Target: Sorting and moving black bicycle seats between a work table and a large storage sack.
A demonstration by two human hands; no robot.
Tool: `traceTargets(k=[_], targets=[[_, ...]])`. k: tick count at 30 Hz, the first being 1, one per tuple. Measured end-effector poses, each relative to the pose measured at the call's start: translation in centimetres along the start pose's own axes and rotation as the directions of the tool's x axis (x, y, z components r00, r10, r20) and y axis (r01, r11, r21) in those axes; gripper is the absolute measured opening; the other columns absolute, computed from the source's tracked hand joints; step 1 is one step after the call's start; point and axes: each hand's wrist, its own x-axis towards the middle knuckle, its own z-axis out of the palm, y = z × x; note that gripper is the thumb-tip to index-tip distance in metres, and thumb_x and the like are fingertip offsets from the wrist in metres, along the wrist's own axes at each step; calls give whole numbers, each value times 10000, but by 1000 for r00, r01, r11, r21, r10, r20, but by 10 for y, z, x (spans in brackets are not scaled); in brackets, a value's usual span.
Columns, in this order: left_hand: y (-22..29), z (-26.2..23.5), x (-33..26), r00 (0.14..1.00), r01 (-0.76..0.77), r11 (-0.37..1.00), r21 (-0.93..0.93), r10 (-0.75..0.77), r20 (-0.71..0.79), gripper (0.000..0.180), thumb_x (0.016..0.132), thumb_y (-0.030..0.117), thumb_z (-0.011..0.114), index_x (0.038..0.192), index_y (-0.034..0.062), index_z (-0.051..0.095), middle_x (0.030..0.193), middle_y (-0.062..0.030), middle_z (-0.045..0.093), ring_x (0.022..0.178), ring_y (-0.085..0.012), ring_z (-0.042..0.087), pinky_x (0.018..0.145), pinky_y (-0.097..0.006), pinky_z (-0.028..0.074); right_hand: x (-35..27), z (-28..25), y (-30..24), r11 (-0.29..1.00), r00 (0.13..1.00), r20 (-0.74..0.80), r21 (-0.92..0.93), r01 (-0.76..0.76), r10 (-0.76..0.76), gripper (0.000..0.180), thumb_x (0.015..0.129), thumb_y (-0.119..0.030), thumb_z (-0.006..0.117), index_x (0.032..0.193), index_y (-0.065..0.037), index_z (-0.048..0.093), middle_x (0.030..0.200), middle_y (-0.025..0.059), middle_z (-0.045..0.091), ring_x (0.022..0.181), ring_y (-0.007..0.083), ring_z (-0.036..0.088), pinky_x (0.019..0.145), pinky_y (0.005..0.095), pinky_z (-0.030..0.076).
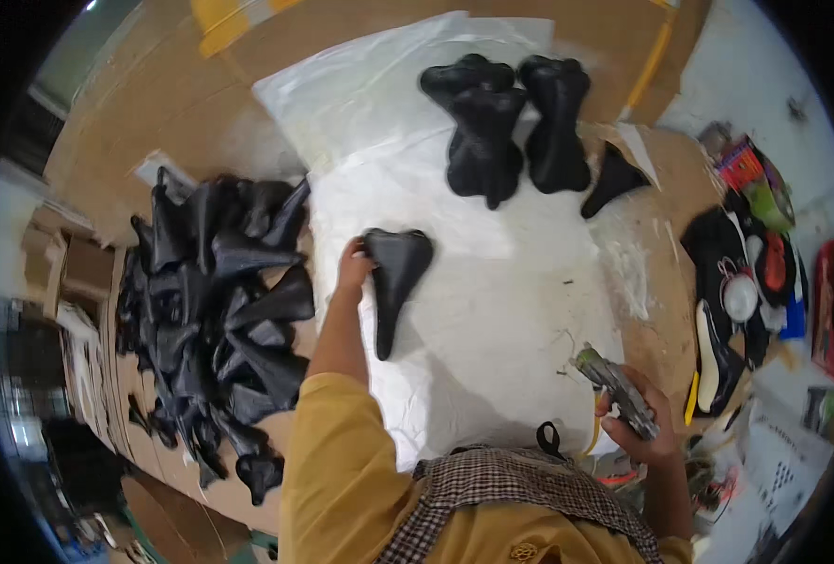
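Observation:
A black bicycle saddle is over the white-covered middle of the table, its narrow nose pointing toward me. My left hand grips the left edge of its wide end; the fingertips are partly hidden. At the lower right, my right hand is wrapped round a worn, grey-green metal hand tool, whose exact kind I cannot make out. The tool's end points up and left, apart from the saddle.
A large heap of black saddles covers the left side. At the back right lie several stacked saddles and a single saddle. Small tools, a white round container and a yellow-handled item crowd the right edge. Cardboard lines the back.

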Motion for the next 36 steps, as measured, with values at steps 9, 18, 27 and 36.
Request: traceTargets(k=[9,18,27,36], targets=[[45,-9,-57,979,-49,879,-475,138,153,281,732,-112,557,953,61,575,867,-16,579,763,-140,560,710,-253,478,-16,5,-7,999,1000,-26,37,4,-3,584,717,-28,658,1246,25,415,889,58,571,822,115,541,749,271,450],[106,46,-32,945,-128,727,-674,295,139,215,782,-107,485,954,4,552,828,-49,588,772,-153,581,744,-321,501,-52,-31,-41,998,997,69,-51,-28,31,511,732,-8,641,1214,27,475,905,62,586,795,93,549,714,227,446],[65,66,-32,966,-33,747,-665,193,169,236,781,-99,477,985,5,536,902,-80,597,822,-192,580,773,-347,487,-49,-47,-38,969,960,-144,-85,231,-241,562,707,-40,648,1220,43,434,813,57,595,745,116,564,692,256,459],[95,43,4,896,-93,632,-769,390,213,257,714,-73,541,953,20,555,947,-80,617,876,-202,597,801,-328,481,-16,-45,-59,956,878,-415,59,288,-239,536,712,-135,686,1158,56,456,797,47,571,701,110,538,648,240,444]])
